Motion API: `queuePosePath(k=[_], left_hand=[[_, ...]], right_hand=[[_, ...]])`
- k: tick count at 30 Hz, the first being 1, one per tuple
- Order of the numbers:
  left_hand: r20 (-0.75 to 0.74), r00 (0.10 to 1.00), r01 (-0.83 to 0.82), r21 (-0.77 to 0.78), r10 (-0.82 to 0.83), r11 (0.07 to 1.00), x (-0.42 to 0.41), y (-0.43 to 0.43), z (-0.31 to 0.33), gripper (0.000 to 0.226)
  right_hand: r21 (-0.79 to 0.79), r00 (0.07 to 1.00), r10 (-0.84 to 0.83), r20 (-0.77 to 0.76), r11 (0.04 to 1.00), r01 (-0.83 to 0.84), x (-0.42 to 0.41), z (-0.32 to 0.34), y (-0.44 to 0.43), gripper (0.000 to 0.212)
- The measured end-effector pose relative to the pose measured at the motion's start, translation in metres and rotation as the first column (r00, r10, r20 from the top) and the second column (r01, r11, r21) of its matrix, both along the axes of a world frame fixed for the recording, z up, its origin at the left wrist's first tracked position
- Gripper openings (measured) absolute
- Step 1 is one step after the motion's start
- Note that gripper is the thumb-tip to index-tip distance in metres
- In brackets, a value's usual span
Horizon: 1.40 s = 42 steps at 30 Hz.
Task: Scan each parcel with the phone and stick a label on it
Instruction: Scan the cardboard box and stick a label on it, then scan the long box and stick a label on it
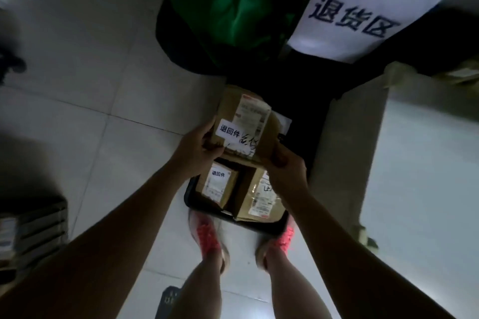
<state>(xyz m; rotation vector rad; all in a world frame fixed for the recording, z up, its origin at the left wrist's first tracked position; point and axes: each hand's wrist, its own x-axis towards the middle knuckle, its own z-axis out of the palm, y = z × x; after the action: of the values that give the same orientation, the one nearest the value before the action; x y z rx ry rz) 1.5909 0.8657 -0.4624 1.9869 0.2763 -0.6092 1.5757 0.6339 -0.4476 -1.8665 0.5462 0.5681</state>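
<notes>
I hold a brown cardboard parcel (243,124) in the air with both hands. My left hand (197,149) grips its left edge and my right hand (285,166) grips its right lower corner. The parcel carries a white sticker with printed characters (228,131) and a shipping label (252,111). Below it a black crate (233,217) on the floor holds two more cardboard parcels, a small one (217,184) with the same white sticker and a larger one (261,197) with a shipping label. No phone is in view.
A green sack in a dark bin (228,13) stands ahead. A white paper sign with large characters (363,10) hangs on a dark shelf unit at the upper right. A grey crate (31,230) sits at the left. My feet in pink shoes (210,238) stand on white tiles.
</notes>
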Motion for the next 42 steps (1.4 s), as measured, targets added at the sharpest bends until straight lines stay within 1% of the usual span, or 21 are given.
queuePosePath(k=[4, 5, 7, 10, 12, 13, 14, 16, 19, 21, 22, 23, 25, 27, 29, 32, 34, 36, 39, 42], left_hand=[[-0.016, 0.999, 0.052, 0.012, -0.052, 0.999, 0.029, -0.001, -0.09, 0.084], [-0.027, 0.997, 0.077, 0.022, -0.077, 0.997, 0.032, -0.001, -0.111, 0.084], [-0.079, 0.993, 0.092, 0.05, -0.088, 0.995, 0.028, -0.001, -0.138, 0.082], [-0.108, 0.991, 0.098, 0.176, -0.079, 0.98, 0.005, -0.002, -0.157, 0.071], [-0.178, 0.982, 0.097, 0.187, -0.064, 0.977, -0.011, -0.002, -0.15, 0.078], [-0.213, 0.974, 0.117, 0.199, -0.073, 0.973, -0.016, -0.003, -0.14, 0.084], [-0.229, 0.969, 0.149, 0.229, -0.095, 0.962, -0.018, -0.004, -0.128, 0.087], [-0.187, 0.962, 0.257, 0.349, -0.202, 0.901, -0.013, -0.008, -0.093, 0.084], [-0.033, 0.911, 0.361, 0.547, -0.412, 0.755, 0.006, -0.018, -0.027, 0.064], [0.053, 0.859, 0.349, 0.669, -0.51, 0.657, 0.025, -0.026, 0.026, 0.058], [0.083, 0.834, 0.332, 0.715, -0.546, 0.616, 0.034, -0.029, 0.05, 0.06], [0.115, 0.805, 0.314, 0.75, -0.582, 0.582, 0.042, -0.033, 0.088, 0.064], [0.166, 0.755, 0.262, 0.81, -0.635, 0.524, 0.052, -0.043, 0.158, 0.068], [0.218, 0.722, 0.205, 0.839, -0.656, 0.505, 0.059, -0.056, 0.218, 0.067], [0.244, 0.675, 0.191, 0.854, -0.696, 0.485, 0.056, -0.069, 0.284, 0.065], [0.242, 0.634, 0.211, 0.86, -0.734, 0.465, 0.044, -0.091, 0.363, 0.064], [0.249, 0.596, 0.225, 0.861, -0.764, 0.456, 0.029, -0.115, 0.407, 0.06], [0.272, 0.554, 0.212, 0.868, -0.787, 0.449, 0.01, -0.141, 0.441, 0.056], [0.284, 0.512, 0.193, 0.881, -0.81, 0.431, -0.031, -0.186, 0.479, 0.062], [0.315, 0.483, 0.167, 0.883, -0.817, 0.439, -0.085, -0.241, 0.507, 0.061]], right_hand=[[-0.043, 1.0, -0.003, -0.001, 0.999, 0.003, 0.022, -0.089, 0.003, 0.036], [-0.073, 1.0, 0.014, -0.007, 0.997, -0.014, 0.023, -0.107, 0.003, 0.037], [-0.155, 0.996, 0.087, -0.033, 0.984, -0.091, 0.02, -0.132, 0.006, 0.046], [-0.238, 0.974, 0.208, -0.091, 0.945, -0.224, 0.017, -0.151, 0.014, 0.058], [-0.239, 0.946, 0.26, -0.195, 0.923, -0.303, 0.02, -0.147, 0.02, 0.068], [-0.238, 0.928, 0.289, -0.236, 0.909, -0.343, 0.023, -0.139, 0.02, 0.069], [-0.24, 0.914, 0.315, -0.255, 0.895, -0.376, 0.027, -0.13, 0.02, 0.068], [-0.263, 0.907, 0.345, -0.239, 0.876, -0.403, 0.032, -0.099, 0.015, 0.06], [-0.37, 0.906, 0.394, -0.153, 0.827, -0.422, 0.037, -0.035, 0.007, 0.042], [-0.494, 0.877, 0.469, -0.103, 0.741, -0.454, 0.042, 0.017, 0.001, 0.036], [-0.551, 0.845, 0.524, -0.106, 0.677, -0.489, 0.044, 0.04, -0.002, 0.04], [-0.599, 0.818, 0.563, -0.116, 0.617, -0.509, 0.046, 0.075, -0.006, 0.047], [-0.655, 0.804, 0.573, -0.157, 0.549, -0.519, 0.043, 0.142, -0.018, 0.062], [-0.707, 0.82, 0.55, -0.156, 0.518, -0.482, 0.041, 0.201, -0.028, 0.07], [-0.764, 0.843, 0.53, -0.087, 0.508, -0.398, 0.032, 0.266, -0.041, 0.07], [-0.78, 0.872, 0.49, 0.014, 0.551, -0.297, 0.009, 0.353, -0.065, 0.057], [-0.78, 0.894, 0.446, 0.05, 0.577, -0.244, -0.015, 0.4, -0.092, 0.055], [-0.792, 0.899, 0.428, 0.086, 0.578, -0.199, -0.04, 0.435, -0.124, 0.059], [-0.802, 0.91, 0.396, 0.124, 0.58, -0.143, -0.085, 0.471, -0.176, 0.062], [-0.808, 0.92, 0.366, 0.141, 0.579, -0.107, -0.14, 0.499, -0.235, 0.066]])
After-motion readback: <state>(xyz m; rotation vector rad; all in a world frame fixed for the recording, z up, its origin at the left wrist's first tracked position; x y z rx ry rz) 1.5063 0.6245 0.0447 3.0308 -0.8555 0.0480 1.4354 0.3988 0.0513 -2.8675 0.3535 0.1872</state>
